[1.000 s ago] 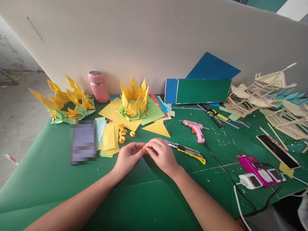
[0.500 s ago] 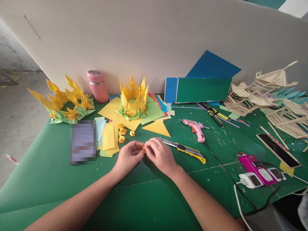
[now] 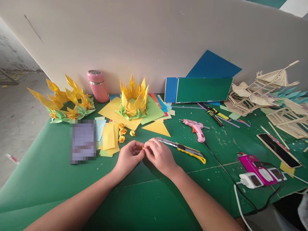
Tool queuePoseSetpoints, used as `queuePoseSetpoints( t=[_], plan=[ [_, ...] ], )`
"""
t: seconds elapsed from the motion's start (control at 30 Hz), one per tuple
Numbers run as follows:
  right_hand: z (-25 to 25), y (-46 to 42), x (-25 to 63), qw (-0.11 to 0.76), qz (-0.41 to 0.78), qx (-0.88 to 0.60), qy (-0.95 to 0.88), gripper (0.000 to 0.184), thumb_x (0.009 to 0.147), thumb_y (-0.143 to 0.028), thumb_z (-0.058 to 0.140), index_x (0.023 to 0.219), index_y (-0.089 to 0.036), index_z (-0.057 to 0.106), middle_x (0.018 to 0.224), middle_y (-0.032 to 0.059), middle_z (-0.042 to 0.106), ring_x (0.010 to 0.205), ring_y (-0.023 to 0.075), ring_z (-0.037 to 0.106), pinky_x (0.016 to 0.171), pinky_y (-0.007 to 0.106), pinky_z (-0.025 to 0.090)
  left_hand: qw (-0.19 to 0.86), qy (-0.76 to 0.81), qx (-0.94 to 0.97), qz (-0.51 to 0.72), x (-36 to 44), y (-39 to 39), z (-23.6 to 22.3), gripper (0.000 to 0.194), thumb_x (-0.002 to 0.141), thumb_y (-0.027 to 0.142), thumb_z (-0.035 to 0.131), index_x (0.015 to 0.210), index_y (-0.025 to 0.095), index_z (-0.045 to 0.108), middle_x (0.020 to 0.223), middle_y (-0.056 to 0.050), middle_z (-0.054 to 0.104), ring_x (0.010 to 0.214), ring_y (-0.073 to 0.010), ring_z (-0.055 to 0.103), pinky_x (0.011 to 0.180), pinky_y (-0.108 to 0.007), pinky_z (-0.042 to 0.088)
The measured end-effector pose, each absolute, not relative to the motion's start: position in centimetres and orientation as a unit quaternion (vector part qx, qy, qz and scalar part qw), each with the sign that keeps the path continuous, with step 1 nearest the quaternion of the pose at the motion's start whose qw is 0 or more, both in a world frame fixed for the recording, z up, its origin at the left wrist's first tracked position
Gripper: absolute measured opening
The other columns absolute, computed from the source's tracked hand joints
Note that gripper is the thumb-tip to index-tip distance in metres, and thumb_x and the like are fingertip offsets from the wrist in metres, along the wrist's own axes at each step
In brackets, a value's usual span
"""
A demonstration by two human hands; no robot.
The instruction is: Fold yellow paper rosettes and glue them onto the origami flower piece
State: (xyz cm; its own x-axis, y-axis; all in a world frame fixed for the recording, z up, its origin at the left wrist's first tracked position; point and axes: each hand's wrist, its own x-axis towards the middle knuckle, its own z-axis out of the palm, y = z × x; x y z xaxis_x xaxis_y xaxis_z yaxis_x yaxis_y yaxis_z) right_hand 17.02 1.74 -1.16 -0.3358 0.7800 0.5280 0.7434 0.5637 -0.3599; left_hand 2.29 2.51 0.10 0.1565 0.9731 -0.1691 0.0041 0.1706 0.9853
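My left hand point(image 3: 130, 157) and my right hand point(image 3: 161, 156) meet at the fingertips over the green table. Pinched between them is a small piece of folded yellow paper point(image 3: 143, 148), mostly hidden by the fingers. Several folded paper roses point(image 3: 122, 132) lie just beyond my left hand, by a stack of yellow paper sheets point(image 3: 108, 137). Right beside my right hand rests a yellow utility knife point(image 3: 190, 150). Behind them stands a yellow paper crown point(image 3: 133, 104) with green leaves, and a second paper crown point(image 3: 69, 99) sits at the left.
A pink glue gun point(image 3: 196, 130) lies to the right, its cord running to a magenta power strip point(image 3: 258, 170). A pink tumbler point(image 3: 98, 87) stands against the wall. Wooden stick models point(image 3: 257, 93) and a phone point(image 3: 278, 150) occupy the right side. A blurred-out rectangle point(image 3: 83, 142) lies left.
My fingers have drawn slightly closer around the small folded paper, so less of it shows. Everything else stays in place.
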Motion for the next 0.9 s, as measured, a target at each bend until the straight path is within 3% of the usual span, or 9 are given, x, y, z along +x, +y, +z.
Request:
queuePoseSetpoints(
  t=[0.33, 0.63, 0.9],
  plan=[
    [-1.11, 1.69, 16.87, 0.381, 0.029, -0.436, -0.815, 0.015, 0.089, -0.016, 0.047, 0.078, -0.02, 0.055, 0.074, 0.0039, 0.062, 0.069, 0.0164, 0.058, 0.06, 0.027, 0.047, 0.545, 0.508, 0.507, 0.433, 2.29, 2.29, -0.18, 0.011, 0.061, 0.027, 0.07, 0.066, 0.02, 0.064, 0.065, 0.0, 0.07, 0.061, -0.0167, 0.067, 0.06, -0.027, 0.055],
    [-1.07, 1.67, 16.89, 0.419, 0.055, -0.473, -0.773, 0.009, 0.081, -0.015, 0.051, 0.077, -0.021, 0.057, 0.075, 0.0034, 0.063, 0.07, 0.0165, 0.059, 0.062, 0.027, 0.048, 0.562, 0.482, 0.525, 0.42, 1.98, 2.36, -0.63, 0.025, 0.072, 0.039, 0.064, 0.084, 0.019, 0.071, 0.088, -0.006, 0.077, 0.086, -0.0237, 0.071, 0.082, -0.035, 0.055],
    [-0.93, 1.71, 16.85, 0.438, 0.099, -0.489, -0.748, 0.012, 0.078, -0.012, 0.05, 0.071, -0.021, 0.055, 0.072, 0.0018, 0.061, 0.066, 0.0151, 0.057, 0.06, 0.026, 0.048, 0.573, 0.487, 0.517, 0.409, 1.91, 2.45, -0.87, 0.028, 0.069, 0.04, 0.068, 0.086, 0.019, 0.072, 0.091, -0.005, 0.078, 0.086, -0.0248, 0.072, 0.08, -0.035, 0.057]
  ],
)
